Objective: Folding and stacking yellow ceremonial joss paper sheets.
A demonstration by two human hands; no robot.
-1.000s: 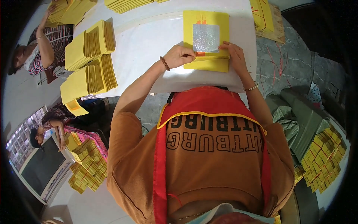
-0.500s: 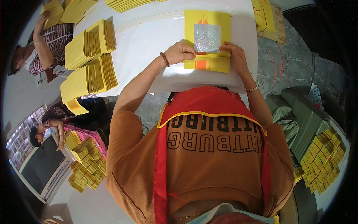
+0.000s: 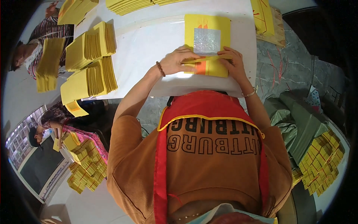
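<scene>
On the white table a yellow paper sheet [image 3: 226,33] lies before me, the top one of a stack or a single piece; I cannot tell which. It bears a silver glittery square [image 3: 207,40] and orange patches. A narrow folded yellow strip [image 3: 210,58] runs across it just below the silver square. My left hand [image 3: 179,62] is closed on the strip's left end, thumb beneath and fingers above. At the other end, my right hand [image 3: 234,64] pinches the strip with bent fingers, its palm over the sheet's right edge.
Stacks of folded yellow paper [image 3: 89,44] stand at the table's left edge, with more along the far edge [image 3: 130,5]. Two co-workers [image 3: 50,31] are on the left, near yellow bundles [image 3: 87,156]. Green sacking [image 3: 298,112] and bundled paper [image 3: 322,160] sit at right.
My right hand has moved inward and curled its fingers around the strip, which now looks lifted and slightly twisted. My left thumb has dropped lower. A yellow bundle now appears before the upper-left co-worker.
</scene>
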